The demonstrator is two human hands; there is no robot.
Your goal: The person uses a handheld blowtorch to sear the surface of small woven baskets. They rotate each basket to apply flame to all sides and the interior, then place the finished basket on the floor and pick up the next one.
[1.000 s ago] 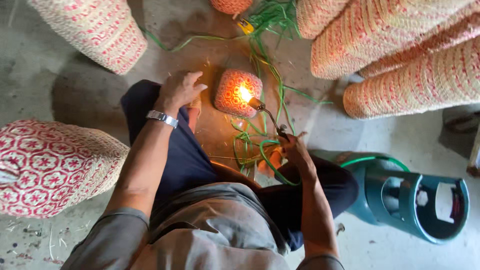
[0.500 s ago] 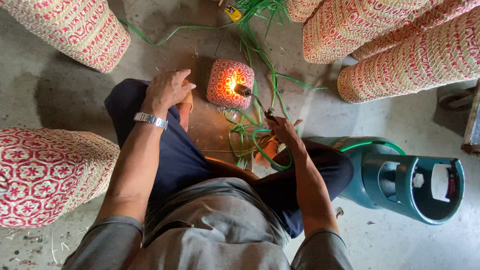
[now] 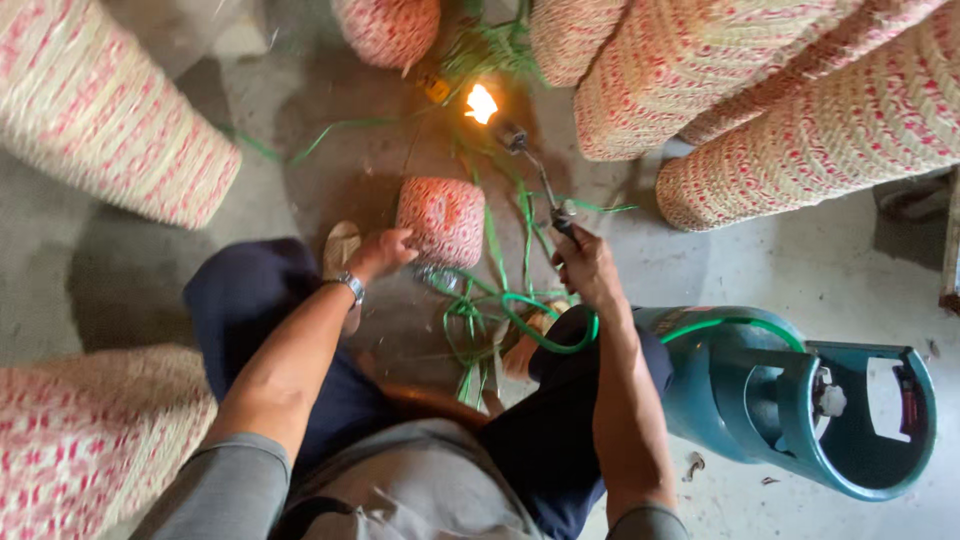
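A small woven basket [image 3: 441, 220] is gripped at its side by the curled fingers of the left hand [image 3: 384, 252]. A lit torch [image 3: 530, 165] is clasped in the closed right hand [image 3: 585, 262], beside a gas cylinder [image 3: 790, 395].

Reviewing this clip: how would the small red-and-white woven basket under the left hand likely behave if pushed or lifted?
The small woven basket probably feels light, being openwork strips. Lying on its side with rounded walls, it may roll if the left hand lets go. The weave likely flexes slightly rather than cracking.
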